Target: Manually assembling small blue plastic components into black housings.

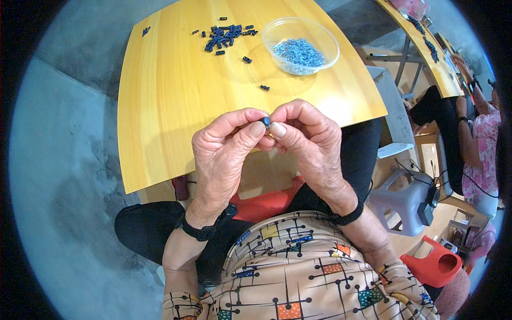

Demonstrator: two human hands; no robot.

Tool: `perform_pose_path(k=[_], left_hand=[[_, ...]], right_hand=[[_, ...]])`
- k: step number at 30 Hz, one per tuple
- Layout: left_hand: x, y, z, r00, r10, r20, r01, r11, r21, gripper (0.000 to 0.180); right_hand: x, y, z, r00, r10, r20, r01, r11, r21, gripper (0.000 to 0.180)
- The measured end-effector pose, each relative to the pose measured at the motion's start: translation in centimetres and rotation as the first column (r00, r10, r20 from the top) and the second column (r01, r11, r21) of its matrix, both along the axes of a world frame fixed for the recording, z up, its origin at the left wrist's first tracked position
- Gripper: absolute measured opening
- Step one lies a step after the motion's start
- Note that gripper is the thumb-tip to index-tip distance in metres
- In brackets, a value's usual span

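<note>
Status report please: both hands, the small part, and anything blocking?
Left hand and right hand together pinch small dark part at fingertips. Held above yellow table. Loose dark parts and clear bowl lie apart; nothing blocking.

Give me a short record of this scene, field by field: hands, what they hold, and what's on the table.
left hand: pinches a small dark part with the right hand
table: yellow wood
bowl: clear, holds small blue-grey pieces
pile: dark small parts, far side, left of the bowl
strays: two loose dark parts nearer the hands
</note>
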State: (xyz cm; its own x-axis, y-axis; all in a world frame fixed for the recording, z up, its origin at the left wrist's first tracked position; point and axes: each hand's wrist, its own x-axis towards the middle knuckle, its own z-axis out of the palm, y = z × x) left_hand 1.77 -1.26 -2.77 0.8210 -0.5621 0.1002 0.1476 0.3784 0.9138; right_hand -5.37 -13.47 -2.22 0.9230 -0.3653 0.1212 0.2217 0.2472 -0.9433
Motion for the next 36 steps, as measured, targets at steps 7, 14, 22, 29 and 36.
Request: perform_pose_path(k=[7,14,22,29,36], left_hand=[[0.0,-0.1,-0.1,0.999,0.022,0.025,-0.022,1.000,0.001,0.015],[0.5,-0.5,-1.3,0.976,0.030,-0.218,-0.029,1.000,0.008,0.016],[1.0,-0.4,-1.6,0.967,0.014,-0.255,-0.011,1.000,0.015,0.017],[1.1,0.1,-1.0,0.989,0.007,-0.150,-0.004,1.000,0.020,0.017],[0.4,-0.4,-1.0,0.993,0.095,-0.069,-0.096,0.995,-0.006,0.017]], right_hand=[[0.1,-0.2,-0.3,1.000,0.012,0.026,-0.010,0.996,-0.086,0.007],[1.4,-0.2,-2.7,0.993,-0.106,0.060,0.118,0.962,-0.247,0.007],[1.7,-0.1,-3.1,0.994,-0.107,0.015,0.107,0.949,-0.298,0.009],[1.4,-0.4,-0.9,0.986,-0.004,-0.168,-0.016,0.993,-0.115,0.012],[1.5,0.1,-1.6,0.995,-0.081,-0.066,0.064,0.972,-0.225,0.013]])
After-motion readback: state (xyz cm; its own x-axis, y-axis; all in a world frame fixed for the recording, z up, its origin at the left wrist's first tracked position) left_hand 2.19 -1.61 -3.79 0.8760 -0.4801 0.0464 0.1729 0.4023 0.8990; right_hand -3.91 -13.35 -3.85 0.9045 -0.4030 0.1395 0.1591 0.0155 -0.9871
